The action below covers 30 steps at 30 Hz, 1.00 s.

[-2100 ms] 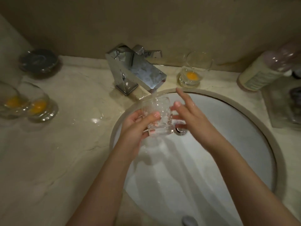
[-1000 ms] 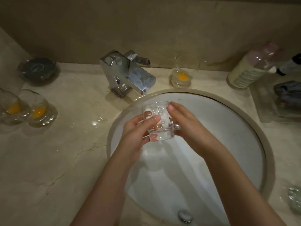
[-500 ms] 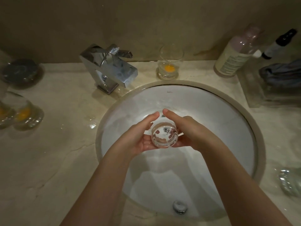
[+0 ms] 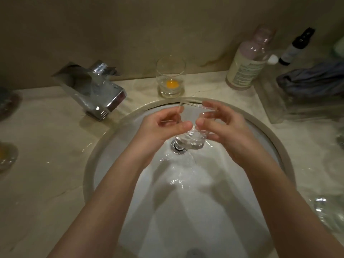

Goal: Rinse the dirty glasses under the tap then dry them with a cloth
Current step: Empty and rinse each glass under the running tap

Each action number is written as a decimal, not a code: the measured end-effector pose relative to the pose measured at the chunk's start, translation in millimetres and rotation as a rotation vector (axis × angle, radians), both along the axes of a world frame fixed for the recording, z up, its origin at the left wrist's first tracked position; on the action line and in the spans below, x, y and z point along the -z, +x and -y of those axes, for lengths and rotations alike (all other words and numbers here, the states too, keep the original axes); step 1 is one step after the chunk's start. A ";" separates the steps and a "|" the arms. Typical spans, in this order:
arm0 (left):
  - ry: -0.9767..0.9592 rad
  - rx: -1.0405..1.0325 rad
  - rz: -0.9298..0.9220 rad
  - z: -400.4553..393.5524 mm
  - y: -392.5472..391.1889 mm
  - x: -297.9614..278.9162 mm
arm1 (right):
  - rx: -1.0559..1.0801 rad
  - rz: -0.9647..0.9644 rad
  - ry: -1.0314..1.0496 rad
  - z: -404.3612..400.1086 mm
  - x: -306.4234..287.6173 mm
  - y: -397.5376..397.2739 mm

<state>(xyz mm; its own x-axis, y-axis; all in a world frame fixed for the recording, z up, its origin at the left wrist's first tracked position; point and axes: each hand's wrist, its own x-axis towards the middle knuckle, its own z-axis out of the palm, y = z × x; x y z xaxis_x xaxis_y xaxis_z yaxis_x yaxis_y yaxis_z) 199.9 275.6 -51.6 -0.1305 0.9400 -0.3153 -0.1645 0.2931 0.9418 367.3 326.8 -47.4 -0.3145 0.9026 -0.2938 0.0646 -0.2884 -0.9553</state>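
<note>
Over the white basin (image 4: 242, 192), both forearms reach forward from the bottom edge and meet at a clear glass (image 4: 191, 135). The left hand (image 4: 163, 127) curls its fingers and thumb round the glass's left side; the right hand (image 4: 223, 127) clasps the right side, its fingertips up at the rim. The glass is tipped, base toward the drain (image 4: 178, 147), and its outline is hard to make out against the wet basin. A dirty glass (image 4: 170, 77) with an orange residue stands on the tabletop (image 4: 46, 164) behind the basin, right of the tap (image 4: 93, 88). Another glass (image 4: 5, 155) at the left edge is cut off. Something clear at the lower right is too blurred to name.
</note>
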 end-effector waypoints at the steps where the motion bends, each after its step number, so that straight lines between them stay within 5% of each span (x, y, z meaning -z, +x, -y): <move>1: 0.024 -0.010 -0.036 -6.1 1.3 -3.3 | 0.042 0.052 0.065 -4.6 -0.8 0.8; 8: 0.086 -0.448 -0.360 -53.0 -14.7 13.5 | 0.302 0.229 0.348 -39.6 -2.6 -12.4; 19: 0.106 -0.291 -0.457 -100.1 -20.1 28.6 | 0.463 0.365 0.489 -76.3 14.9 -34.8; 30: 0.166 -0.409 -0.398 -100.8 -16.6 32.7 | 0.332 0.408 0.501 -89.4 19.2 -30.7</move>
<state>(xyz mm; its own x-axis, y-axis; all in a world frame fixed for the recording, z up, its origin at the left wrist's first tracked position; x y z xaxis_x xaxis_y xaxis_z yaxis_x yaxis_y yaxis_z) 183.3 376.5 -84.3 -0.5702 0.8212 -0.0212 0.1420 0.1240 0.9821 336.6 416.2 -66.7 0.0463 0.9885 0.1442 0.4289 0.1107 -0.8966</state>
